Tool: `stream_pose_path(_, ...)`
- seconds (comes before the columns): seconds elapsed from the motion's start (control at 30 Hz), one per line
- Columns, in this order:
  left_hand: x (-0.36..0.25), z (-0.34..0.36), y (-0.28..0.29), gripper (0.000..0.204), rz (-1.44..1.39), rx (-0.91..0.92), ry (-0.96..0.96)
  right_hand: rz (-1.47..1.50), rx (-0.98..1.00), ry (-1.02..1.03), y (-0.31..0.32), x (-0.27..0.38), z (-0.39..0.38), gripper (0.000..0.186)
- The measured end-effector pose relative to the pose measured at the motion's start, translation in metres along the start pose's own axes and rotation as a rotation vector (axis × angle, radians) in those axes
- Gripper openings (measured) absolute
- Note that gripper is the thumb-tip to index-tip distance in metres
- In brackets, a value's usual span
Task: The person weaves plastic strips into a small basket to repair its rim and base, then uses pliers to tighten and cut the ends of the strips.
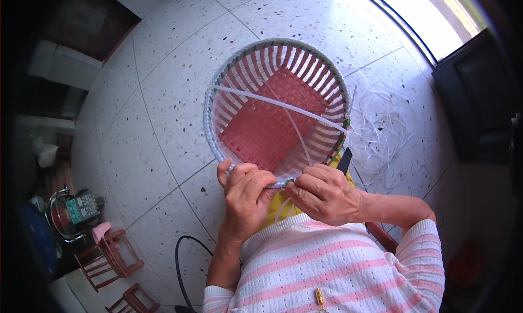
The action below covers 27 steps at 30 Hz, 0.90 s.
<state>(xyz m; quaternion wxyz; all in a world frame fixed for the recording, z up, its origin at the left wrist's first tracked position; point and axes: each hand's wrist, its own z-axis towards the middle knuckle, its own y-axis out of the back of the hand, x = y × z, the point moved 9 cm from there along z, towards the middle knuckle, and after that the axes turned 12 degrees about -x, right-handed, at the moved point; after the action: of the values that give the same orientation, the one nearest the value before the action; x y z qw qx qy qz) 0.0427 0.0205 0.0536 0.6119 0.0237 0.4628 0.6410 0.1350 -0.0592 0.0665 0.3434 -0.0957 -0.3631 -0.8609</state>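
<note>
A round woven basket (261, 117) with a red bottom and red-and-white slatted walls stands tilted against my lap. Pale plastic strip is wound round much of its rim, while green shows along the right side. My left hand (245, 196) is closed on the near rim, thumb and fingers pinching it. Right beside it, my right hand (324, 196) is a fist at the same rim, with a flat black handle-like piece (345, 160) sticking out above it; its other end is hidden. A white plastic strip (278, 102) crosses the basket opening, and a thinner one (297, 130) runs down to my right hand.
Loose clear strip (381, 130) lies tangled on the speckled tile floor (169, 95) to the right. Small reddish-brown chairs (111, 261) stand at the lower left near a metal-framed device (79, 209). A black cable (178, 264) curves by my left arm. A dark door (474, 100) stands at the right.
</note>
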Motion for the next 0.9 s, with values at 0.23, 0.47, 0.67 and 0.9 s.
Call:
stream_pose_path(0.23, 0.0011, -0.0017, -0.0015, 0.016, -0.035, -0.003, -0.01, -0.018, -0.042, 0.029, 0.0021, 0.0017, -0.0005, 0.022)
stream_pose_path(0.47, -0.0019, 0.0014, -0.0007, 0.015, -0.086, 0.047, 0.021, 0.044, -0.002, -0.019, 0.0018, -0.0036, 0.0008, 0.021)
stream_pose_path(0.67, -0.0025, -0.0048, -0.0036, 0.015, -0.082, 0.025, 0.006, -0.008, -0.001, -0.018, -0.0019, -0.0018, -0.0044, 0.021)
stream_pose_path(0.9, -0.0038, -0.0019, -0.0052, 0.01, -0.064, 0.009, 0.017, -0.06, -0.06, 0.014, 0.0006, 0.0009, -0.001, 0.026)
